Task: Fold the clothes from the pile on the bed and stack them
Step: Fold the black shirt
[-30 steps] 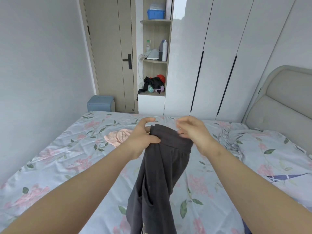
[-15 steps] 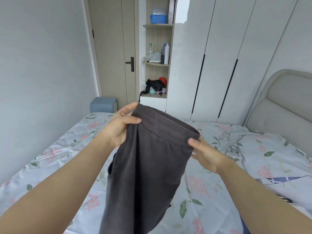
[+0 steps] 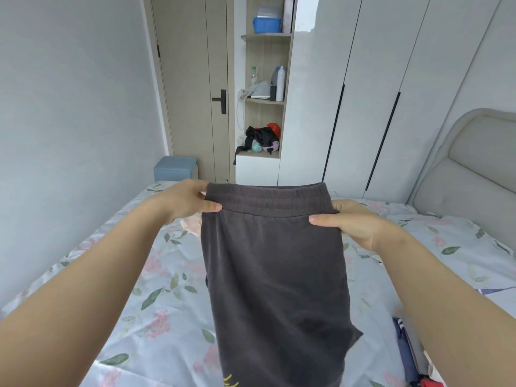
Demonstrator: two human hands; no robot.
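A pair of dark grey pants (image 3: 276, 275) with an elastic waistband hangs in the air above the bed (image 3: 156, 311). My left hand (image 3: 187, 201) pinches the waistband's left end and my right hand (image 3: 351, 222) pinches its right end, so the waistband is stretched flat and level. The legs hang straight down and run out of view at the bottom, where a bit of yellow print shows. A peach garment (image 3: 191, 225) lies on the bed behind the pants, mostly hidden. Dark blue and red clothes (image 3: 410, 356) lie at the bed's bottom right edge.
The floral sheet covers the bed; a padded headboard (image 3: 474, 166) and pillow are at the right. Beyond the bed stand white wardrobes (image 3: 391, 88), open shelves (image 3: 265, 101) with bottles and clothes, a door (image 3: 195, 88) and a blue stool (image 3: 175, 169).
My hands moved apart along the waistband and levelled it. The bunched pants have spread out flat and now hang facing me.
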